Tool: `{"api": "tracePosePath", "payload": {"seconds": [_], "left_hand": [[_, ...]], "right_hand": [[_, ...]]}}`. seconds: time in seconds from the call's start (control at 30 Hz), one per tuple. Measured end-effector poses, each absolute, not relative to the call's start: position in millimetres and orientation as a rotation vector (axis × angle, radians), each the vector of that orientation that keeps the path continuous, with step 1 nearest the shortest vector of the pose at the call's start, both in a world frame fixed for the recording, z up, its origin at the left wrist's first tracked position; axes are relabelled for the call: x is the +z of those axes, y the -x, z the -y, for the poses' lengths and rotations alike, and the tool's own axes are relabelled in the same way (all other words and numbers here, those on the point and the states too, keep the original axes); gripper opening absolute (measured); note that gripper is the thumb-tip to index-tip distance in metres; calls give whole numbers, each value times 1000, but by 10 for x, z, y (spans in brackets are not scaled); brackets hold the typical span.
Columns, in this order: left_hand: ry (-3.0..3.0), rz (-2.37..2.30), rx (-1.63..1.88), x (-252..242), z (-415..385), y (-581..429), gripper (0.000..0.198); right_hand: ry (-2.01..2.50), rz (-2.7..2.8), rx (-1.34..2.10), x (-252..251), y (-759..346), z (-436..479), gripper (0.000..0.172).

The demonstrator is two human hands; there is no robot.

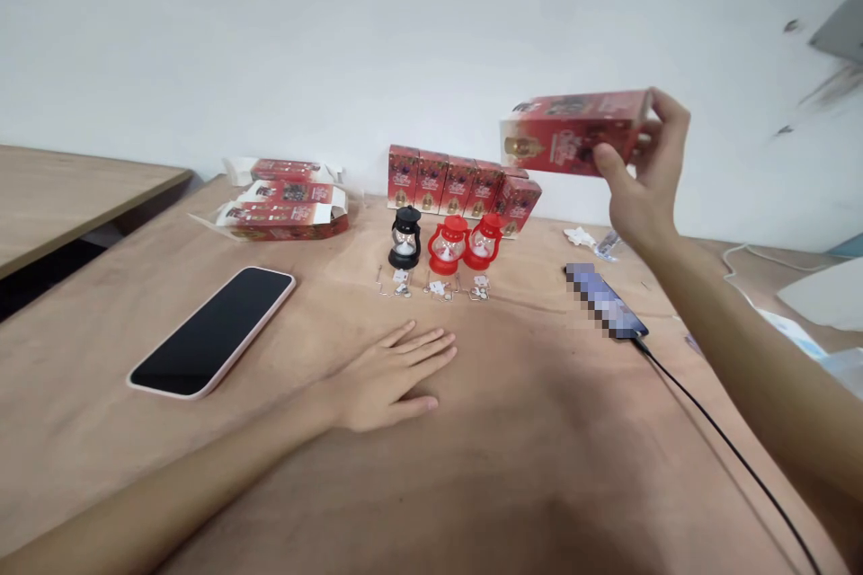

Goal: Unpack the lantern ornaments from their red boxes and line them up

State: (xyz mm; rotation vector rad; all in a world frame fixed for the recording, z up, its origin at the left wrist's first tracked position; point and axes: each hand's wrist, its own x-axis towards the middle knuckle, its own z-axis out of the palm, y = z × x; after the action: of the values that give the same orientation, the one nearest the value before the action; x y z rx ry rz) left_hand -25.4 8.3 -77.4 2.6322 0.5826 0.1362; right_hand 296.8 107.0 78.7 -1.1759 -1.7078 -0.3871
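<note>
My right hand (644, 175) is raised above the table and grips a red printed box (570, 133) by its right end, the box lying sideways in the air. Flat on the wooden table (526, 467), my left hand (391, 377) rests palm down with fingers stretched out, holding nothing. Just beyond it stand a black mini lantern (405, 236) and two red mini lanterns (449, 244) (484, 241), with small tags and wire hooks (438, 289) in front of them. Behind them, a row of several red boxes (462, 184) stands against the wall.
A phone with a pink case (214, 330) lies screen up at the left. Flattened red boxes (283, 208) are stacked at the back left. A second phone (605, 301) with a black cable (728, 449) lies at the right. Another table (60, 198) stands at the far left.
</note>
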Motion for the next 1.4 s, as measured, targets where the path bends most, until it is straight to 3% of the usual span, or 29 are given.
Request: {"api": "tracePosePath", "payload": {"seconds": [0.27, 0.4, 0.5, 0.97, 1.03, 1.2, 1.4], "left_hand": [[-1679, -713, 822, -823, -160, 280, 78], [-1357, -838, 881, -804, -145, 241, 67], [-1199, -874, 929, -796, -152, 228, 62], [-778, -810, 1081, -840, -339, 328, 48], [-772, -789, 1092, -827, -350, 328, 45], [-819, -760, 1047, -812, -325, 318, 41], [-851, -777, 1069, -801, -331, 308, 46]], "right_hand": [[1262, 1483, 580, -515, -2301, 89, 44], [1287, 1497, 852, -808, -2016, 298, 43], [1327, 1491, 882, -862, -1974, 243, 37], [1033, 872, 1126, -961, -1979, 119, 43], [1050, 876, 1017, -944, -1978, 133, 49], [1070, 1142, 874, -928, -1984, 218, 26], [1038, 1300, 923, -894, -2020, 238, 29]]}}
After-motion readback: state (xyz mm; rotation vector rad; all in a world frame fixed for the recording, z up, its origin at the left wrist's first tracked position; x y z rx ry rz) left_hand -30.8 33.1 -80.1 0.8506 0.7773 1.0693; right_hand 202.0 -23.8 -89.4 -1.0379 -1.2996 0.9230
